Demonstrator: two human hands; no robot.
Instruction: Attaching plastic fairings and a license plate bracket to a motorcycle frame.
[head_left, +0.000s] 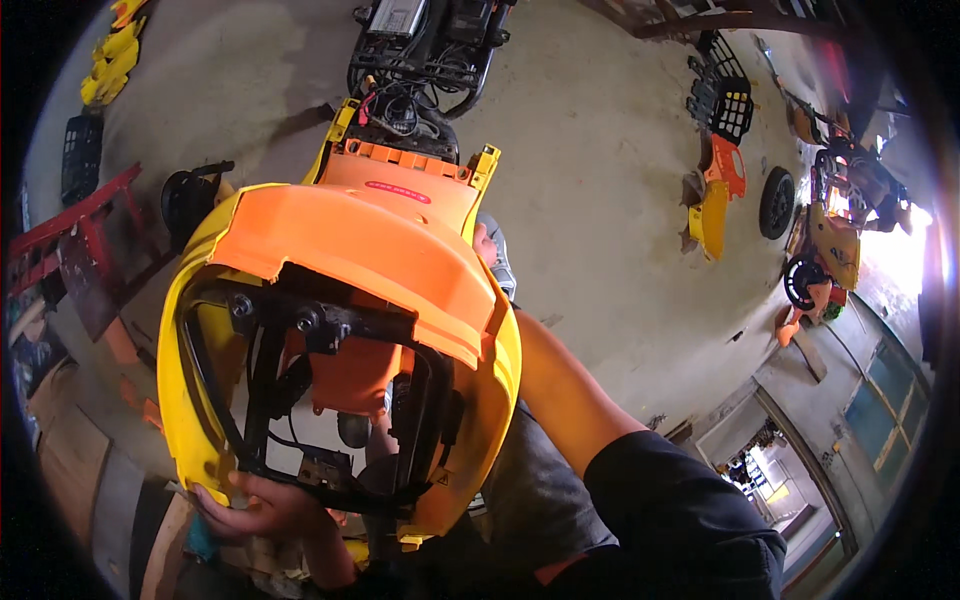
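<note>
A large orange and yellow plastic scooter body shell [360, 250] with a black metal frame [330, 400] and cables inside fills the middle of the view. My left hand [255, 510] grips its lower yellow rim and the black frame from beneath. My right arm reaches up along the shell's right side, and my right hand [484, 245] shows only as fingertips at the shell's upper right edge, pressed against it. The rest of that hand is hidden behind the shell.
A stripped black scooter chassis [420, 60] with wiring stands on the concrete floor beyond. Orange and yellow panels [718, 190], a black crate [722, 100] and a wheel [776, 202] lie to the right. A red metal rack [70, 240] is at left, yellow parts [112, 55] at top left.
</note>
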